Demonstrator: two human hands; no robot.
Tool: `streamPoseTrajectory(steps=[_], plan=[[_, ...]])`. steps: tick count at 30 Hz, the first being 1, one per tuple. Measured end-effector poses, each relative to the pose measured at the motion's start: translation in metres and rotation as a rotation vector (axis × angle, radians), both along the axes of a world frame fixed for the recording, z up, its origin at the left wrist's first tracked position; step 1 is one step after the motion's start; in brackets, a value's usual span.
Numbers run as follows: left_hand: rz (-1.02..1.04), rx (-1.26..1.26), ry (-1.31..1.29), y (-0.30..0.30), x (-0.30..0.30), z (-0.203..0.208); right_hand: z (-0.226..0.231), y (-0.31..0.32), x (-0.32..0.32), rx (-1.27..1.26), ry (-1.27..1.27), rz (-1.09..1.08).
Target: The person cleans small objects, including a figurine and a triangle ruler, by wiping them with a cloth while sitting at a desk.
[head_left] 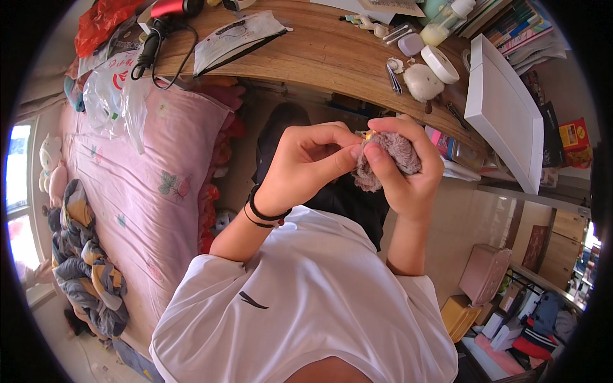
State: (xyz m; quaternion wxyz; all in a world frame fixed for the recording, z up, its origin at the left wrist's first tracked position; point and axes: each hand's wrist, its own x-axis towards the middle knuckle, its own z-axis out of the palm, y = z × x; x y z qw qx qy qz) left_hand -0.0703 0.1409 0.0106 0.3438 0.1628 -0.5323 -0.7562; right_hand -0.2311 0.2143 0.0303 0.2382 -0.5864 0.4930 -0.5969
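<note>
My right hand (408, 172) is closed around a small fuzzy mauve-grey plush piece (399, 153), held up in front of my chest. My left hand (306, 163), with black bands on its wrist, meets it from the left. Its thumb and forefinger pinch the left edge of the plush piece. A tiny yellow bit (368, 135) shows at the top of the piece, between the fingertips of both hands. Most of the plush piece is hidden by my right fingers.
A wooden desk (319, 51) curves across the top. It carries a hair dryer (169, 16), a flat packet (236, 35), round white containers (431, 73), a white box (504, 115) and books (517, 25). A pink bed (140, 191) with a bundled blanket (86, 268) lies at left.
</note>
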Motion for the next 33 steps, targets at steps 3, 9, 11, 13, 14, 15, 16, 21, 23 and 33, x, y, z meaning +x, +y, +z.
streamPoseTrajectory(steps=[3, 9, 11, 13, 14, 15, 16, 21, 23, 33], plan=[[-0.039, 0.022, 0.024, 0.000, 0.000, 0.002, -0.005, -0.001, 0.006, -0.031, -0.004, -0.099], [0.025, 0.091, -0.058, 0.003, -0.003, 0.006, -0.011, -0.007, 0.003, 0.065, -0.192, -0.235], [0.057, 0.107, -0.145, 0.003, -0.001, 0.005, -0.008, -0.004, 0.002, 0.062, -0.118, -0.197], [0.063, 0.113, -0.153, 0.004, -0.001, 0.005, -0.008, -0.002, -0.001, 0.060, -0.044, -0.167], [0.071, 0.117, -0.161, 0.004, -0.002, 0.006, -0.010, -0.001, -0.003, 0.024, -0.094, -0.219], [0.070, 0.118, -0.161, 0.004, -0.002, 0.005, -0.011, -0.001, -0.005, -0.013, -0.143, -0.271], [0.070, 0.112, -0.177, 0.004, -0.002, 0.005, -0.009, -0.001, -0.006, -0.012, -0.143, -0.272], [0.056, -0.108, -0.085, 0.004, -0.004, -0.002, 0.001, -0.003, -0.012, 0.074, -0.066, -0.019], [0.050, -0.197, -0.163, 0.005, -0.001, 0.000, 0.004, -0.003, -0.013, 0.151, -0.027, 0.069], [-0.003, -0.056, -0.178, 0.009, -0.001, 0.000, -0.013, -0.005, -0.014, 0.241, -0.326, -0.039]])
